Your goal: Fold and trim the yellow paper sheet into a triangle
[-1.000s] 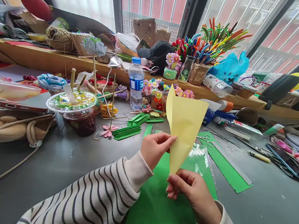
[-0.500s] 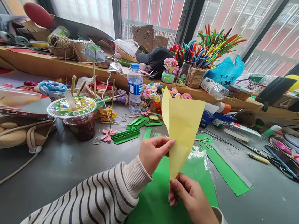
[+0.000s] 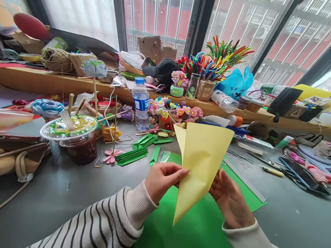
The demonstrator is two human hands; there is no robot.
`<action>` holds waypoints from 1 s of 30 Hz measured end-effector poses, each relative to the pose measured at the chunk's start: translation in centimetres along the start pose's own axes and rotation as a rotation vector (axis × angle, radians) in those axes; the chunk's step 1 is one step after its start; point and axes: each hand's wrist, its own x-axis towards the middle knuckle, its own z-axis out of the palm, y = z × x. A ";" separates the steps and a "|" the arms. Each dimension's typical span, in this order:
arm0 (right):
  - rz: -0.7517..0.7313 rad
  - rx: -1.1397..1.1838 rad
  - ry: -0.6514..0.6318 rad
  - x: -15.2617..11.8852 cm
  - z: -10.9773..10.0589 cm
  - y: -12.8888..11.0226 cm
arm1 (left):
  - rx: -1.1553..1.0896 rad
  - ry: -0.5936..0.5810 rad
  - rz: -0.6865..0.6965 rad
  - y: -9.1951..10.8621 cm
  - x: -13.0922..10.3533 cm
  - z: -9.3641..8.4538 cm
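Observation:
A sheet of yellow paper (image 3: 204,153), folded into a cone shape, is upright above the green sheet, with its narrow point downward and a flap sticking out on its left. My left hand (image 3: 163,182) pinches the cone's left side, thumb in front and fingers partly behind. At the right edge of the paper is my right hand (image 3: 231,200), fingers stretched out and their tips partly hidden behind it. The thumb there stands apart, not pressed on the front. Below both hands lies a large green sheet (image 3: 183,234), part of it under clear film.
A drink cup (image 3: 79,144), a water bottle (image 3: 140,105), a pink paper flower (image 3: 112,156) and folded green strips (image 3: 132,156) stand or lie to the left. At right are a metal ruler (image 3: 246,180), a utility knife (image 3: 272,171) and a phone (image 3: 303,175). Crafts crowd the wooden ledge (image 3: 114,89).
My right hand has let go of the cone's bottom point and moved up to its right edge. The paper has come lower and tilted, its point swinging left. The whole view has shifted slightly.

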 end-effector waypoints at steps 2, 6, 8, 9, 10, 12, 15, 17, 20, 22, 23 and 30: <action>0.025 0.060 0.031 0.0 0.3 -0.5 | 0.012 -0.040 -0.034 0.0 -0.6 0.1; 0.022 0.110 0.117 -0.5 0.9 -0.6 | 0.034 -0.071 -0.093 -0.3 -1.9 0.0; 0.002 0.101 0.170 -0.7 0.9 -0.5 | 0.033 -0.064 -0.131 -0.6 -2.3 0.0; -0.007 0.093 0.198 -0.7 0.9 -0.4 | 0.031 -0.060 -0.152 -0.8 -2.5 -0.1; -0.015 0.086 0.224 -0.7 0.9 -0.4 | 0.030 -0.058 -0.173 -1.0 -2.6 -0.1; -0.029 0.073 0.268 -0.7 0.8 -0.3 | 0.029 -0.055 -0.209 -1.4 -2.6 -0.1; -0.051 0.052 0.319 -0.7 0.8 0.0 | 0.025 -0.052 -0.234 -2.0 -2.7 -0.1; -0.056 0.037 0.334 -0.7 0.8 0.2 | 0.012 -0.053 -0.241 -2.3 -2.7 -0.2; -0.055 0.015 0.336 -0.7 0.8 0.5 | -0.017 -0.063 -0.251 -2.8 -2.8 -0.3; -0.052 -0.006 0.337 -0.8 0.7 0.6 | -0.032 -0.081 -0.271 -3.0 -2.8 -0.4; -0.052 -0.017 0.339 -0.8 0.8 0.6 | -0.039 -0.097 -0.284 -3.0 -2.8 -0.4; -0.081 -0.059 0.347 -1.2 1.0 0.8 | -0.030 -0.002 -0.187 0.2 -1.0 -0.4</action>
